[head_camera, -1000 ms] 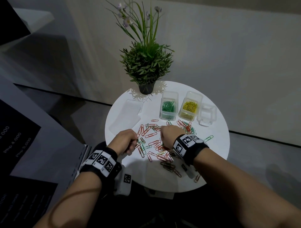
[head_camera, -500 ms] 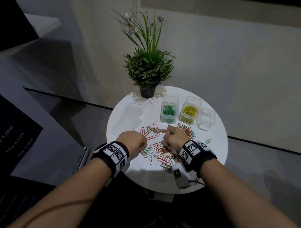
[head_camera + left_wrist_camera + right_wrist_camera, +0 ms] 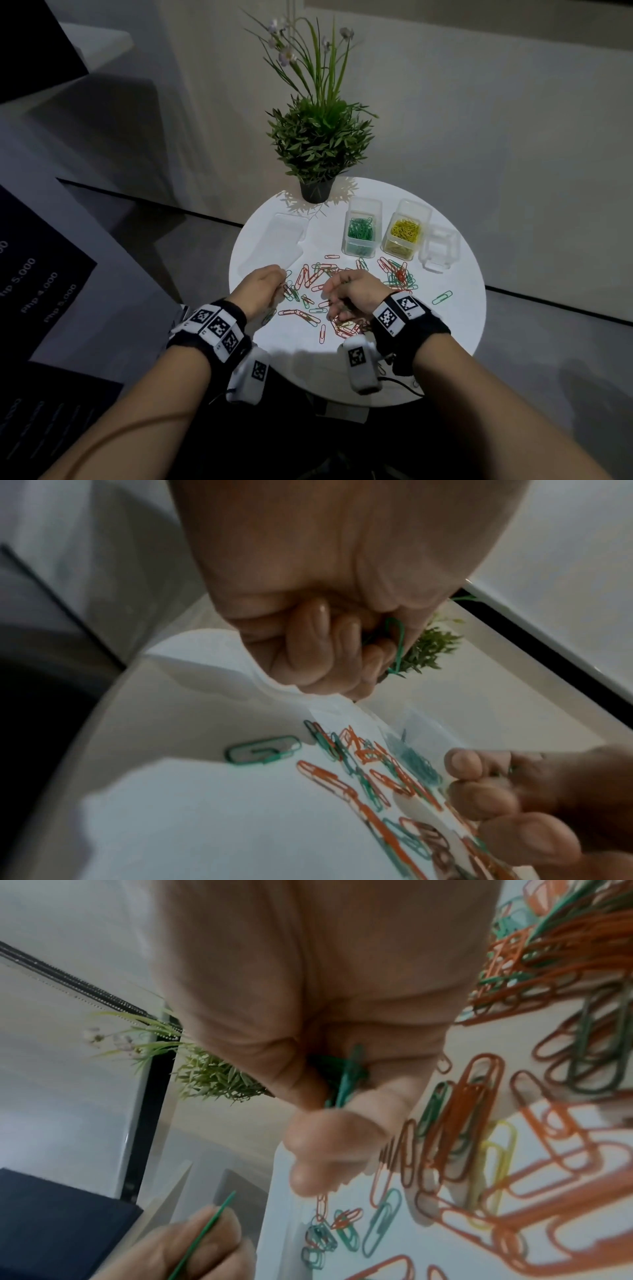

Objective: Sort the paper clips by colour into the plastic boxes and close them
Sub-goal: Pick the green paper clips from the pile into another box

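Loose red and green paper clips [image 3: 318, 277] lie scattered over the middle of a round white table [image 3: 455, 329]. My left hand [image 3: 265, 287] hovers at the pile's left edge, fingers curled round green clips [image 3: 397, 642]. My right hand [image 3: 346, 294] is just right of it over the pile, also curled round green clips [image 3: 347, 1077]. Behind the pile stand a clear box of green clips [image 3: 359, 233], a clear box of yellow clips [image 3: 404, 233] and an empty clear box [image 3: 440, 250], all open. One green clip [image 3: 442, 297] lies apart at the right.
A potted plant [image 3: 317, 144] stands at the table's far edge. A flat clear plastic lid [image 3: 274, 246] lies at the far left of the table. A lone yellow clip [image 3: 493, 1167] sits among the red ones. The near part of the table is bare.
Both hands have stayed over the pile, shifting slightly; the left hand drew a little toward the pile's left edge. The head view has tilted, showing more of the forearms.
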### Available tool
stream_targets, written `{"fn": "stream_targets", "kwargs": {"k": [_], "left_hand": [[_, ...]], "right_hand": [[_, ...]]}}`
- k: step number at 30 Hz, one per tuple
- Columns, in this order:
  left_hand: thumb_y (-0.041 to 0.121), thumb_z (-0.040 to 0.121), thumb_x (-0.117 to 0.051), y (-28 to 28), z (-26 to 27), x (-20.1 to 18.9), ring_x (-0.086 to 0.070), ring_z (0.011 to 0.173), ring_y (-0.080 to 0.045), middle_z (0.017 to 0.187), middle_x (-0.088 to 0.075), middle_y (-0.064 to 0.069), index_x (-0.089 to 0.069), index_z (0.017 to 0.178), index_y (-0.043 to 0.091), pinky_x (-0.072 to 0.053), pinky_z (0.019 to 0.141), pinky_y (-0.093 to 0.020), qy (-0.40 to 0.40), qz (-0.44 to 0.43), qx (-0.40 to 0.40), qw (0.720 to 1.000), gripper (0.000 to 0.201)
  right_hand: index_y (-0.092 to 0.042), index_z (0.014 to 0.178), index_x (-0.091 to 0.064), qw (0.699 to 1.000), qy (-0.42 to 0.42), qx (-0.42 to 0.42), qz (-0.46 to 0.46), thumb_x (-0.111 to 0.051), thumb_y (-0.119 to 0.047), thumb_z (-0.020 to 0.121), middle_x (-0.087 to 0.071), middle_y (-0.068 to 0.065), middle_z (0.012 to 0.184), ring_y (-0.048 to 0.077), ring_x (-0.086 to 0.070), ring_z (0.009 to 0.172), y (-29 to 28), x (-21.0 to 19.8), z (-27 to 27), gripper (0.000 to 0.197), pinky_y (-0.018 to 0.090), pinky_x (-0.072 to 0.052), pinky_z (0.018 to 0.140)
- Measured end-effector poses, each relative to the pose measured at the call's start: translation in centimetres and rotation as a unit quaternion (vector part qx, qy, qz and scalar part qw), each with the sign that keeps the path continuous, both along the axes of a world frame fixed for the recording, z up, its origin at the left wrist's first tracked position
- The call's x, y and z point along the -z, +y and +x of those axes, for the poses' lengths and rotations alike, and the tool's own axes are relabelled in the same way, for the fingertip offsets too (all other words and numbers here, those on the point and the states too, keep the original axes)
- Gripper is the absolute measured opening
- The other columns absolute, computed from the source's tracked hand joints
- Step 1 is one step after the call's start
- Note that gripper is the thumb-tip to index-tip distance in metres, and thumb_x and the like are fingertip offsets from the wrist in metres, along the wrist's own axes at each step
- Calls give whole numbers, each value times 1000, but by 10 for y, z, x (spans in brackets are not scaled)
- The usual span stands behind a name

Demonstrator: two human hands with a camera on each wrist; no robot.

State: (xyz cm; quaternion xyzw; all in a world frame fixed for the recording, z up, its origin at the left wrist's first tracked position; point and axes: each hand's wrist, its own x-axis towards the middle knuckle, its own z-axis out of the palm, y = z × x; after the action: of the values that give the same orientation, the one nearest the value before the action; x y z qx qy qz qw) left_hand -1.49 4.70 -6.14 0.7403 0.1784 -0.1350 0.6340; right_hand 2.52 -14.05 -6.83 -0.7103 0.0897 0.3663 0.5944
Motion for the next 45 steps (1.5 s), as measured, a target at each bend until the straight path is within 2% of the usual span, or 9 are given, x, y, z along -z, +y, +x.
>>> {"fn": "stream_targets", "kwargs": {"k": [5,12,17,22,26,29,34,38,45], "left_hand": [[0,97,-42,0,-5,9,-33,30,-9,46,-54,-5,-48,79,2,-23,31,-14,17,-47,-9,999,19],[4,90,-42,17,3,14,-46,51,-18,65,-58,-6,-63,74,10,-32,46,-21,6,137,11,990,27],[36,70,-71,26,-5,5,-61,74,-13,75,-67,6,-67,73,17,-45,58,-22,34,480,190,856,20],[25,62,-68,24,-2,17,-65,72,-17,67,-65,6,-65,64,19,-54,62,-26,69,471,213,853,7],[33,69,-56,17,-7,18,-62,70,-16,72,-64,6,-59,72,18,-53,64,-27,60,457,216,860,16],[40,76,-42,13,-6,15,-55,73,-20,74,-59,1,-48,69,16,-44,66,-29,39,342,164,925,25],[10,94,-39,-9,7,-2,-41,62,-19,65,-47,-3,-47,68,7,-34,49,-23,5,131,99,986,27],[5,91,-38,-37,22,-16,-30,38,-13,56,-43,-7,-46,68,9,-17,38,-15,39,-62,44,996,25],[27,101,-36,-64,81,-36,-35,40,-12,60,-48,-6,-49,81,9,-21,36,-13,85,-213,-31,973,30]], "right_hand": [[-12,82,-67,981,-123,-82,-127,-43,2,91,-63,3,71,20,-54,57,15,2,-3,29,23,-44,51],[-19,85,-65,782,-342,-338,-397,-56,-13,86,-69,-1,92,21,-61,89,27,-1,-8,10,27,-42,68],[-13,93,-65,727,-339,-393,-450,-58,-8,84,-66,7,94,28,-62,87,32,5,-6,12,29,-44,67],[-10,98,-61,757,-292,-400,-426,-55,-13,89,-66,7,98,27,-61,89,26,6,-3,11,32,-51,73],[-14,94,-55,846,-251,-304,-359,-44,-20,95,-64,4,98,23,-59,90,6,1,-1,12,31,-48,73],[-14,93,-50,908,-218,-201,-297,-40,-20,99,-60,4,94,20,-54,84,-16,-5,6,13,29,-40,65],[-13,77,-44,984,-127,-16,-122,-43,-10,95,-62,7,62,26,-52,64,-34,-7,18,18,36,-41,59],[-11,86,-47,994,-98,36,-27,-40,6,92,-55,2,47,15,-43,37,-35,-12,19,20,27,-25,48],[-10,81,-53,987,-38,139,68,-43,-13,100,-45,3,59,10,-36,43,-47,-38,64,22,15,-26,34]]}}
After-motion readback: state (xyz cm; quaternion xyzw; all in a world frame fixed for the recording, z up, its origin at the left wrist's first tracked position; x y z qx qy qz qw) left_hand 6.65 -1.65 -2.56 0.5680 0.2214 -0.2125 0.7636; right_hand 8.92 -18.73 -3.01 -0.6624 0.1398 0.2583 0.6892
